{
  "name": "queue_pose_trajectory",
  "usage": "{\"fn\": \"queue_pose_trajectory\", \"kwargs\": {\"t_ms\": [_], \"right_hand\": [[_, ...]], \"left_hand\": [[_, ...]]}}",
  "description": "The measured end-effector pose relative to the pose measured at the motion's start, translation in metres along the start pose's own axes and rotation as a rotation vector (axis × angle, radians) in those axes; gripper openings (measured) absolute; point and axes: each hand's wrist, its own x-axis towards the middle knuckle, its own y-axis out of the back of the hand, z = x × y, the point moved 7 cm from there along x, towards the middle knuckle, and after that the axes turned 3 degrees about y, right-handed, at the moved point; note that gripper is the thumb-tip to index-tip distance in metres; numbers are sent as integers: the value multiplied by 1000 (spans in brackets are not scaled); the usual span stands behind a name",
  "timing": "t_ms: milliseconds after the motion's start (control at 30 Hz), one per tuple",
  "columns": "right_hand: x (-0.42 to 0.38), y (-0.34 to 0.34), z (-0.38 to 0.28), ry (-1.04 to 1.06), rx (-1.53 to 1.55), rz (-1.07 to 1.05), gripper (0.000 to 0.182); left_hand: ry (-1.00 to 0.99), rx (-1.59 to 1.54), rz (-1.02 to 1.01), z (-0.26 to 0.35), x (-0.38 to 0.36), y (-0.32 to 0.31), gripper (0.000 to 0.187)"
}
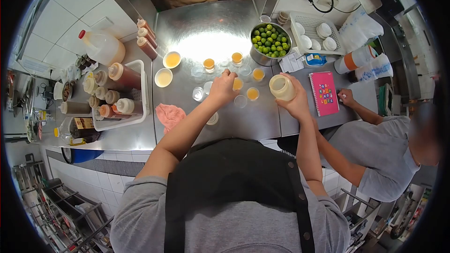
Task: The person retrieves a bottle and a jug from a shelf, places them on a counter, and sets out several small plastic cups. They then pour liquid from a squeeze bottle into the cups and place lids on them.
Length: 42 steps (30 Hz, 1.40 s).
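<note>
My right hand (295, 98) is wrapped round a squeeze bottle (282, 87) without a cap; its wide mouth faces up and the bottle looks pale inside. My left hand (225, 88) has its fingers curled together at the edge of a small clear cup (238, 84) of orange liquid. Whether the fingertips grip that cup or something smaller is hidden. More orange-filled cups, one of them a cup (253, 94) between my hands, stand about on the steel counter (253, 121). Clear lids or empty cups (198, 94) lie beside my left wrist.
Two white bowls of yellow liquid (163, 77) and a pink cloth (170, 116) are at left, before a bin of sauce bottles (146, 93). A pot of limes (270, 43) and a pink notebook (324, 93) are at right. A co-worker's hand (347, 98) rests near the notebook.
</note>
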Motion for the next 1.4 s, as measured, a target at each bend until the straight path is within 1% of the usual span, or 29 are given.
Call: {"fn": "queue_pose_trajectory", "kwargs": {"t_ms": [100,233,333,400,433,500,533,600,633,700,800,933,1000,1067,1133,1200,1400], "right_hand": [[-3,4,2,-2,26,19,80],[-6,7,-1,1,18,21,80],[-6,8,0,-20,4,0,81],[-5,6,3,-39,-9,-21,83],[-6,7,4,-21,9,4,82],[-7,8,4,-8,27,32,81],[-7,8,4,-13,34,27,81],[-7,9,5,-20,44,26,81],[-7,8,7,-23,51,21,81],[-5,7,9,-26,64,20,81],[0,5,8,-31,75,15,80],[4,9,1,-4,43,27,80],[1,13,2,-14,43,37,79],[0,17,7,-1,103,36,79],[-4,24,16,-4,111,81,79],[-7,33,23,-3,122,123,79],[-9,44,23,-15,72,155,78]], "left_hand": [[-30,52,-31,-6,11,-20,50],[-30,42,-38,-13,21,-45,52],[-22,16,-2,-7,17,-36,54],[-56,45,19,3,8,-21,59],[-50,46,11,-2,5,-20,59],[-69,61,165,-15,0,1,64],[-71,60,160,-22,-4,8,64],[-2,-36,199,-37,-18,37,68],[-5,-32,195,-44,-26,42,68],[50,-70,123,-59,-41,44,68],[21,-59,138,-71,-53,41,70],[14,-88,153,-81,-50,31,70],[66,-134,99,-90,-46,22,66],[37,-112,101,-93,-46,21,64],[1,-88,108,-91,-47,26,61],[54,-104,70,-94,-52,32,61],[40,-116,132,-107,-65,46,66]]}}
